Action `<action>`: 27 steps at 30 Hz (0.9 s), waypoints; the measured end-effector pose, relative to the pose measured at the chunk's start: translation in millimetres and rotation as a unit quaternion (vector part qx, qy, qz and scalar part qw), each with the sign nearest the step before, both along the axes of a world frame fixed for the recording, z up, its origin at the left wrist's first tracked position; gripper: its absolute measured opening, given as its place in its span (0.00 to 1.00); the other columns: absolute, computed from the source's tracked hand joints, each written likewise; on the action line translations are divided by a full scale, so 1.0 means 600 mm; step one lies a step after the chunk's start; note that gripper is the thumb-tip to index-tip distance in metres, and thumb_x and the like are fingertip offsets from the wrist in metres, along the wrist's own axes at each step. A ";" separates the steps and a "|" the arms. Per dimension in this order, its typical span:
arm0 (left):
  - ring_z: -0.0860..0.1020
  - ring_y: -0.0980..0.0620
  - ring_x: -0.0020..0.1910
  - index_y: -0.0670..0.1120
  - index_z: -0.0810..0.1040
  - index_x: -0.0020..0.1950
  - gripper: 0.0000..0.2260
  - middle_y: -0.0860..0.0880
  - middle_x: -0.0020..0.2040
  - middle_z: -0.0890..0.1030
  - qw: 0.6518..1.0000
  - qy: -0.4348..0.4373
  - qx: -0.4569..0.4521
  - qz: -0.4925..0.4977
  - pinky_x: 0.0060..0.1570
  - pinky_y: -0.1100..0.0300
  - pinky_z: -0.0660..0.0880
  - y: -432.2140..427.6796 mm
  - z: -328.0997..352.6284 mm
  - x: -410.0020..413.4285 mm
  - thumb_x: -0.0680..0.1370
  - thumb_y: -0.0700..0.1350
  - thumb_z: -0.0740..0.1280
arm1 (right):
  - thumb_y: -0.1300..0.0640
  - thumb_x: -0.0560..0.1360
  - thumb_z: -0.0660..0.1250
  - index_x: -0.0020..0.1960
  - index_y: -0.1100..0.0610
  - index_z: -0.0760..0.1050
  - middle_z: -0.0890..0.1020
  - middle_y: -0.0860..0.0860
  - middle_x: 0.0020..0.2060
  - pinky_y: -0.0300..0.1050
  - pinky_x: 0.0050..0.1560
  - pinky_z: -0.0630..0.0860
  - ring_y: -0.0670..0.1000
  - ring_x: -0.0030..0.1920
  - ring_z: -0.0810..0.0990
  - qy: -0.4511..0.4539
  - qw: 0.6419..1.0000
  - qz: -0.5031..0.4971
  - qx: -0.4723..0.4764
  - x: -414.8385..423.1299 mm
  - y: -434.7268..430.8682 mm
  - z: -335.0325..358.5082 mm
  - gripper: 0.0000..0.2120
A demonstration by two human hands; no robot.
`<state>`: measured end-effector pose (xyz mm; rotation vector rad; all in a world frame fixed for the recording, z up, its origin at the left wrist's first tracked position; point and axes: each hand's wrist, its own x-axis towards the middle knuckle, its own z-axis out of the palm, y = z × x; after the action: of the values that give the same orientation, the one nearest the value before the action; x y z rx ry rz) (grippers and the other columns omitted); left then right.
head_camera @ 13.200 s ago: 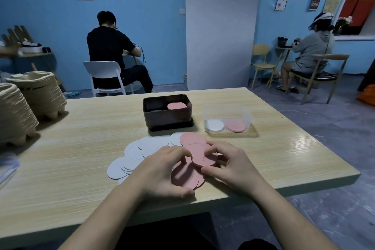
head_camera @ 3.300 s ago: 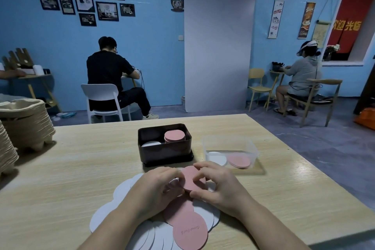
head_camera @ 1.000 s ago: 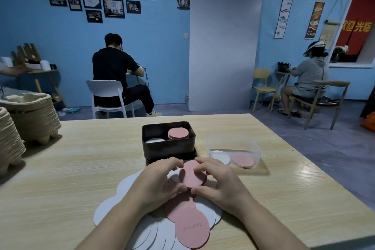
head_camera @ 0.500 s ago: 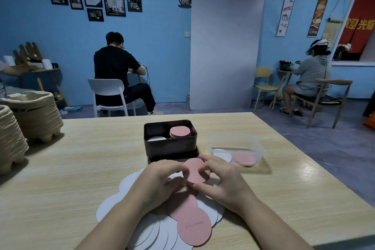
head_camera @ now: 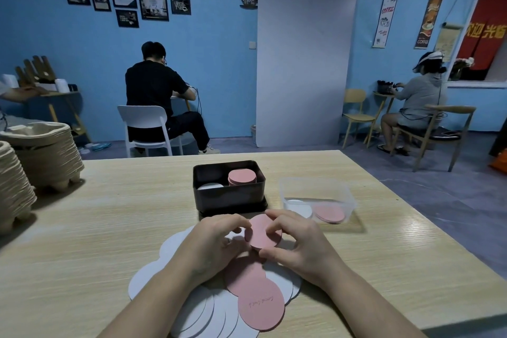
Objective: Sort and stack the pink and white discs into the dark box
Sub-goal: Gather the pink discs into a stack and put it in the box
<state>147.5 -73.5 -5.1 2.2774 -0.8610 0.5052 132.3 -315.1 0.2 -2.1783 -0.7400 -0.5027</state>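
Our hands (head_camera: pixel 211 250) cover much of the white discs (head_camera: pixel 149 280) (the nearest run off the bottom edge); we cannot read the near pink disc's (head_camera: pixel 260 307) writing.

The light is dim and even, with a cool blue cast over the whole frame. Soft, weak shadows sit beneath the dark box (head_camera: pixel 229 197) and at the right of the clear container (head_camera: pixel 318 191) on the table (head_camera: pixel 109 228). The middle is sharp. Wide-angle distortion stretches the bottom edge and tilts the grey panel (head_camera: pixel 304 49) at upper centre.
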 end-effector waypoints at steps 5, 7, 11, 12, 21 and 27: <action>0.77 0.60 0.49 0.60 0.75 0.52 0.11 0.62 0.48 0.80 0.999 -0.021 0.034 0.022 0.40 0.66 0.75 0.002 0.005 0.004 0.74 0.50 0.73 | 0.45 0.69 0.78 0.45 0.52 0.76 0.83 0.45 0.56 0.39 0.64 0.72 0.38 0.70 0.72 0.004 1.000 0.001 -0.020 -0.001 0.001 0.002 0.16; 0.77 0.59 0.48 0.60 0.75 0.55 0.11 0.61 0.50 0.81 0.997 -0.034 0.060 0.035 0.42 0.61 0.77 0.002 0.007 0.004 0.74 0.52 0.71 | 0.43 0.69 0.78 0.44 0.53 0.76 0.83 0.45 0.52 0.42 0.62 0.74 0.39 0.68 0.74 0.003 1.000 -0.001 -0.025 -0.003 0.001 0.004 0.17; 0.80 0.52 0.48 0.58 0.76 0.58 0.14 0.58 0.49 0.83 0.987 -0.069 0.138 0.038 0.42 0.58 0.74 -0.003 0.022 0.007 0.74 0.51 0.73 | 0.41 0.69 0.78 0.44 0.54 0.77 0.83 0.48 0.55 0.41 0.61 0.74 0.39 0.67 0.74 0.003 0.999 -0.011 -0.038 -0.006 -0.001 0.009 0.19; 0.80 0.52 0.48 0.58 0.76 0.58 0.14 0.58 0.49 0.83 0.984 -0.079 0.154 0.038 0.43 0.58 0.73 -0.004 0.028 0.008 0.74 0.52 0.73 | 0.41 0.69 0.78 0.44 0.54 0.77 0.83 0.48 0.56 0.41 0.62 0.74 0.39 0.68 0.74 0.004 0.999 -0.014 -0.040 -0.007 -0.002 0.010 0.19; 0.75 0.59 0.59 0.62 0.74 0.66 0.24 0.61 0.60 0.78 0.987 0.062 0.141 0.045 0.58 0.57 0.75 0.028 0.042 -0.020 0.73 0.69 0.59 | 0.43 0.66 0.78 0.43 0.51 0.77 0.81 0.42 0.57 0.39 0.61 0.73 0.39 0.63 0.76 0.024 0.999 -0.013 -0.035 -0.035 -0.002 0.017 0.16; 0.77 0.61 0.53 0.58 0.80 0.58 0.12 0.63 0.52 0.82 0.994 0.039 0.104 0.003 0.54 0.57 0.76 0.031 0.036 -0.056 0.78 0.58 0.66 | 0.40 0.65 0.77 0.42 0.52 0.76 0.82 0.44 0.55 0.46 0.57 0.77 0.41 0.62 0.78 0.045 0.998 -0.051 0.004 -0.070 0.001 0.000 0.18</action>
<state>114.1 -55.2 16.3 2.4706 -0.9043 0.3413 90.2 -314.4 0.4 -2.2240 -0.5798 -0.4556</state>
